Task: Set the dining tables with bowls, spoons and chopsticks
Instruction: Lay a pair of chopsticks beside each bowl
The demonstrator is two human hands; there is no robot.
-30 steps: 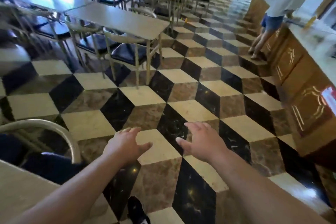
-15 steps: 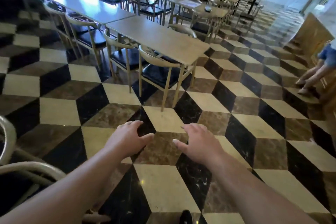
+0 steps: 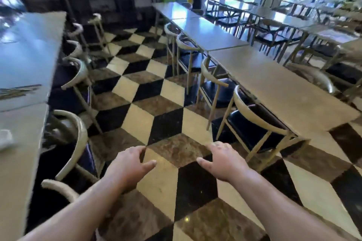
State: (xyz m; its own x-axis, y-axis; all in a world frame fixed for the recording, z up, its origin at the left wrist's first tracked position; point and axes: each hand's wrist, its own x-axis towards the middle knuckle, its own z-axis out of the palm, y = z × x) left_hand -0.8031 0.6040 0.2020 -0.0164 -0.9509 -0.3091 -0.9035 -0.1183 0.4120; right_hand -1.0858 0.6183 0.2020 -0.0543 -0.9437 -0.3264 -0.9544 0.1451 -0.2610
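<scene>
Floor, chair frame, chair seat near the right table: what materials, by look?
Floor: polished stone or stone-look tile; veined, glossy, reflects light. Chair frame: probably painted metal tube; thin, pale, smoothly bent. Chair seat: dark padded vinyl or leather, perhaps; slight sheen.

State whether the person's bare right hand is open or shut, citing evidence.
Open: the bare right hand hovers palm-down above the cube-patterned marble floor, fingers loosely extended, holding nothing.
</scene>
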